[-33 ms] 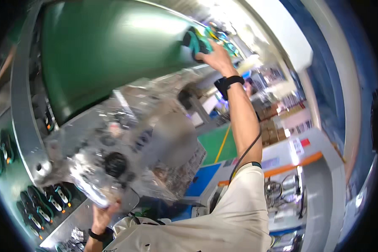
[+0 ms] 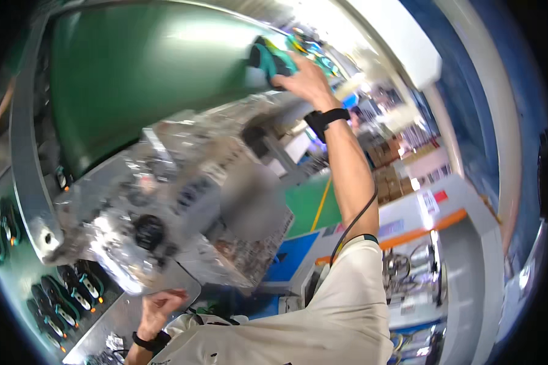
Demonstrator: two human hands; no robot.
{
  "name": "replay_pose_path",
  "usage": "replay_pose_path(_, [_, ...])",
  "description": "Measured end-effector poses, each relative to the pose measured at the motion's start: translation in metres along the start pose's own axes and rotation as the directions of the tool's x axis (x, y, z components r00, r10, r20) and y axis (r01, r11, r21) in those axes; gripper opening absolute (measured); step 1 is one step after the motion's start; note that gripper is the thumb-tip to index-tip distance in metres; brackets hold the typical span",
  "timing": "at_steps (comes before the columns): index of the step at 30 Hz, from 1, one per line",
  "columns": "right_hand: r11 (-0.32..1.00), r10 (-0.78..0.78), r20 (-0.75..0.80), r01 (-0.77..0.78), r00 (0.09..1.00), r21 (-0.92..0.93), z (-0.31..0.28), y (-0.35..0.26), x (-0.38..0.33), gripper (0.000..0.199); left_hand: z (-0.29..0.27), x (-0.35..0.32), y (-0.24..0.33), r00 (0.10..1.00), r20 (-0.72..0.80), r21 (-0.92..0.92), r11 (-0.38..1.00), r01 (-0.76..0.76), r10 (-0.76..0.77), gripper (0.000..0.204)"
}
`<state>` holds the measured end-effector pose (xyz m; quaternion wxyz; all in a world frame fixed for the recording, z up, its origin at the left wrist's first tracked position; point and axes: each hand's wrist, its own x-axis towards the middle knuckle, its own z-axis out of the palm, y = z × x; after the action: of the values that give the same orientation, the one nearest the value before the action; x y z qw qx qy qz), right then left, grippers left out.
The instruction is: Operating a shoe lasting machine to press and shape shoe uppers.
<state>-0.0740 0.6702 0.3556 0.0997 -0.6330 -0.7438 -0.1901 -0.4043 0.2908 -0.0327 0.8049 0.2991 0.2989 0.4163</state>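
Teal tool (image 2: 273,61) sits high in the view, against the top of the green panel (image 2: 140,79) — the right hand (image 2: 304,79) is wrapped around it, arm stretched up, a black wristband (image 2: 326,117) on the wrist. Just below, a bulky metal assembly (image 2: 170,194) wrapped in clear crinkled film fills the middle, tilted, with a black round knob (image 2: 149,230) on its face. The left hand (image 2: 158,307) is under the assembly's lower edge, fingers curled up toward the film; whether it grips the film or only touches it I cannot tell. Left of it, rows of dark oval parts (image 2: 67,298) lie on a grey tray (image 2: 112,322). A thin black cable (image 2: 356,219) runs down the right forearm to the pale sleeve (image 2: 347,292).
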Motion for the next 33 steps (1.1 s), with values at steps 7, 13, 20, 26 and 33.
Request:
replay_pose_path(7, [0.938,-0.348,-0.189,0.341,0.918,-0.069,-0.109,-0.030,-0.183,0.069,0.198,0.092,0.088,0.819,0.525,-0.145,0.972,-0.183,0.232,0.097])
replay_pose_path(13, [0.920,-0.181,-0.164,0.108,0.970,-0.377,-0.136,-0.054,-0.391,0.073,0.318,0.093,0.048,0.857,0.455,-0.501,0.865,0.020,0.243,0.065])
replay_pose_path(20, [0.566,0.768,-0.301,-0.381,0.565,0.731,-0.160,0.020,-0.636,0.067,0.379,0.053,-0.066,0.782,0.623,-0.121,0.985,0.126,-0.023,0.055])
replay_pose_path(26, [0.037,0.982,-0.021,-0.087,0.187,0.995,-0.107,0.039,-0.793,0.063,0.477,-0.041,-0.187,0.624,0.764,0.275,0.958,-0.087,-0.163,0.042])
replay_pose_path(33, [0.058,0.947,-0.056,-0.003,-0.317,0.998,-0.143,0.003,-1.011,0.065,0.559,-0.166,-0.357,0.312,0.866,0.412,0.911,0.000,-0.391,0.058])
